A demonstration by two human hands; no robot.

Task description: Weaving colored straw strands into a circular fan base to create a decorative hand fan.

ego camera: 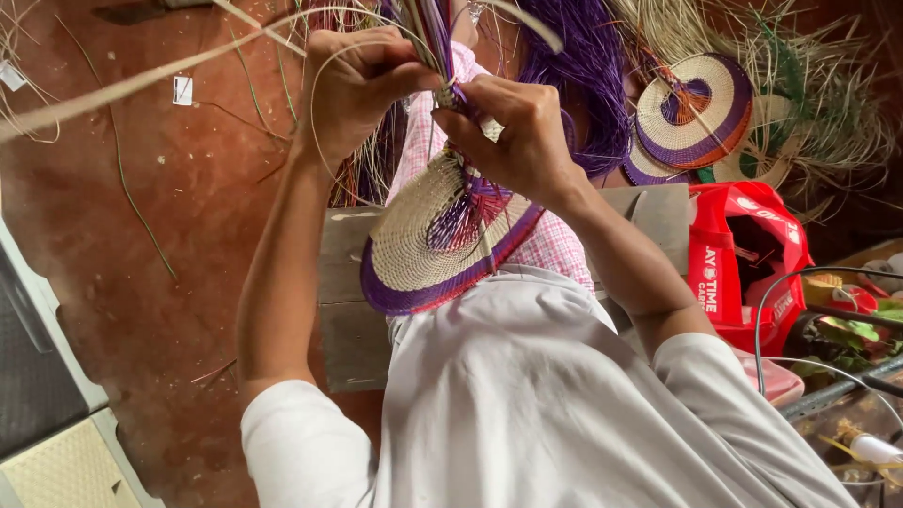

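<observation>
White sleeves (527, 404) of the person's own shirt fill the lower part of the view, nearest the camera, and both bare forearms are raised from them toward the work. A half-woven fan (423, 240), a coiled disc of pale straw edged with a purple band, is held up in front of the chest, its unwoven purple and pale strands (435, 28) running upward out of its centre. The left hand (353, 80) is closed round those strands above the disc, fingers pressed together on the bundle, and a thin pale straw (141, 80) is seen stretching away from that grip toward the left edge. The right hand (522, 132) lies just beside it, its fingertips pinching the strands where they meet the woven edge; whether a single strand or several are pinched cannot be told.

Several risks may be judged from this. Should the right pinch be loosened, the last coil could be let slack and the edge left uneven. The long straw could be kinked or snapped if it is pulled at a sharp angle, since it is drawn taut over a long span. Loose strands could be tangled with one another, being crowded into one grip.

Finished fans (696, 113) with purple and pale rings are seen to the right among loose straw, above a red bag (743, 254). A red-brown floor (150, 235) lies beneath, scattered with stray fibres.
</observation>
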